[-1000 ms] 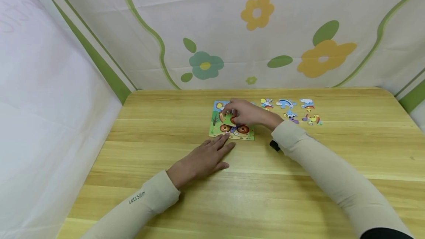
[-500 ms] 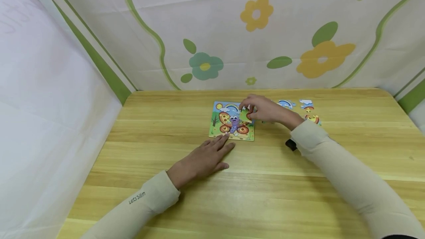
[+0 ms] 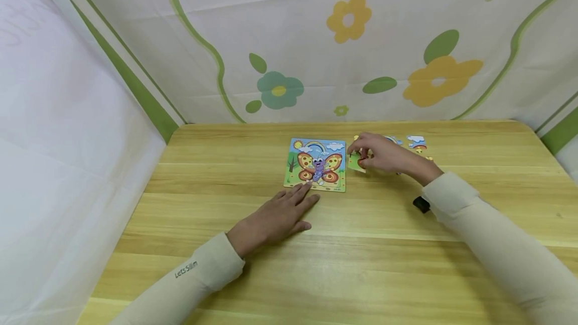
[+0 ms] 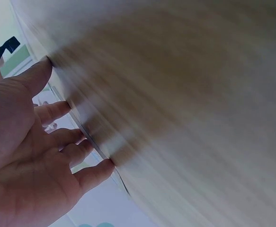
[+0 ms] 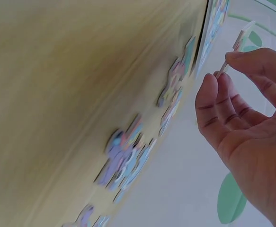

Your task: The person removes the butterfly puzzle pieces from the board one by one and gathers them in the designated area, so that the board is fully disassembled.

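My right hand (image 3: 384,154) pinches a green jigsaw piece with a red corner (image 3: 355,162), just right of the puzzle board. The right wrist view shows this piece (image 5: 242,40) edge-on between thumb and fingers, raised off the tabletop. The square puzzle board (image 3: 293,177) carries a purple butterfly with orange wings, a rainbow and a sun. My left hand (image 3: 275,217) lies palm down with spread fingers, its fingertips at the board's lower edge. Seen from the left wrist, those fingertips (image 4: 107,165) meet the wood.
Several loose jigsaw pieces lie right of the board, partly hidden behind the right hand; one shows a cloud (image 3: 416,142). More loose pieces (image 5: 121,153) appear in the right wrist view. A flowered cloth (image 3: 289,54) hangs behind the wooden table (image 3: 343,265).
My right hand has moved right from over the butterfly board, carrying the green jigsaw piece off it. The butterfly is uncovered now. The left hand has stayed in place.
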`<state>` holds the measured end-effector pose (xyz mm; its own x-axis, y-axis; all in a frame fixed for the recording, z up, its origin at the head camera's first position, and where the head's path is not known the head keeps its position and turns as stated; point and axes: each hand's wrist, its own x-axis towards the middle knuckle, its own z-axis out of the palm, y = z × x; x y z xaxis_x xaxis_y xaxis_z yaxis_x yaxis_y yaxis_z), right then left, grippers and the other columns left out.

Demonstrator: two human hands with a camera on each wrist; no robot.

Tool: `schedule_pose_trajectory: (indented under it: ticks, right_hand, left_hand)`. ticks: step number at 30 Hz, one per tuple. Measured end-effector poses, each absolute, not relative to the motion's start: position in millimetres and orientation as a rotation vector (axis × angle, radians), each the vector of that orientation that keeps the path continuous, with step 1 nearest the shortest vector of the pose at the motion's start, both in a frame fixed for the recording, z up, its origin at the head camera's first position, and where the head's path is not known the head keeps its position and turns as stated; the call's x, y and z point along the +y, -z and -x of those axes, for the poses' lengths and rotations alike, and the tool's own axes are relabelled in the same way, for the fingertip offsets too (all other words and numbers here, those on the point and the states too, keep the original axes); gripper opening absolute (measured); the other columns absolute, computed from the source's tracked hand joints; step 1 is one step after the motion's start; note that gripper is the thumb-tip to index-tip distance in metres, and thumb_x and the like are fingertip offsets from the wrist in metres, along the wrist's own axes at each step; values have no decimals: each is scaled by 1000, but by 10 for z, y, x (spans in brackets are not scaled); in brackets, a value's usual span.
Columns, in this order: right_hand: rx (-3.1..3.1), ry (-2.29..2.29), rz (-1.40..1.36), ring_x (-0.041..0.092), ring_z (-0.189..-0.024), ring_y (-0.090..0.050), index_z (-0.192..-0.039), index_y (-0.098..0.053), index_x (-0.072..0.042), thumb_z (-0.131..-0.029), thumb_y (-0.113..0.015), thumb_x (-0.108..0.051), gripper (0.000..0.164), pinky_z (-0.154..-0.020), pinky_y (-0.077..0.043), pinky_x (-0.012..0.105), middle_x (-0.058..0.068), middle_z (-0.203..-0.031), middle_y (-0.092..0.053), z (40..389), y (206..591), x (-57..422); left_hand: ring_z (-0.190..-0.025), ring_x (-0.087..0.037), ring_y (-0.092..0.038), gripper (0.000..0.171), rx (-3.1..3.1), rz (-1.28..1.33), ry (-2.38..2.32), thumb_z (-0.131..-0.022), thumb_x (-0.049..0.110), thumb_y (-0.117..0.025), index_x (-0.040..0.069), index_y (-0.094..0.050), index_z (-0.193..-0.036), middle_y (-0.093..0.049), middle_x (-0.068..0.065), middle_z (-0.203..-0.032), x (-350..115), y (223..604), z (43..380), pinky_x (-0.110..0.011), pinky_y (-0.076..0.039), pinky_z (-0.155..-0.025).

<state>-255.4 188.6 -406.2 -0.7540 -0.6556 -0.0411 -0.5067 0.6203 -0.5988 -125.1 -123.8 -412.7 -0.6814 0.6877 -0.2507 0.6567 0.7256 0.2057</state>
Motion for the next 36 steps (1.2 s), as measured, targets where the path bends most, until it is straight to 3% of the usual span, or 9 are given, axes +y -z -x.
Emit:
schedule_pose_trajectory:
  ticks: [4,11,20,36]
  right_hand:
    - [2591,808,949,19,-88,-61,-124,-73,-3,-94,-68,5,32,-81,-54,40,13,-108,-62,2503,4078,1938]
    - [2601,736,998,17,-87,-55,-120,-75,-5,-92,-68,8,32,-76,-50,35,10,-113,-65,2412,4142,1993]
    - [2588,733,1005,18,-83,-49,-117,-76,-8,-90,-67,12,35,-73,-44,31,6,-99,-58,2353,4187,2043]
    - [2563,702,1034,18,-84,-49,-117,-76,-9,-91,-67,11,34,-74,-44,31,4,-106,-64,2289,4213,2041]
  left_hand:
    - [-162,-34,-21,68,2623,-1055,-136,-110,43,-51,12,-29,-167,-19,-18,-175,-1234,4125,1253,-53,-29,-128]
    - [-162,-35,-21,68,2621,-1064,-141,-110,41,-51,11,-29,-166,-19,-20,-174,-1228,4119,1253,-53,-29,-128]
    - [-162,-35,-21,68,2624,-1062,-137,-110,43,-51,11,-29,-166,-18,-19,-175,-1233,4121,1250,-53,-29,-128]
    - [-163,-34,-21,68,2624,-1050,-129,-110,43,-51,12,-29,-167,-17,-18,-175,-1232,4138,1261,-52,-28,-128]
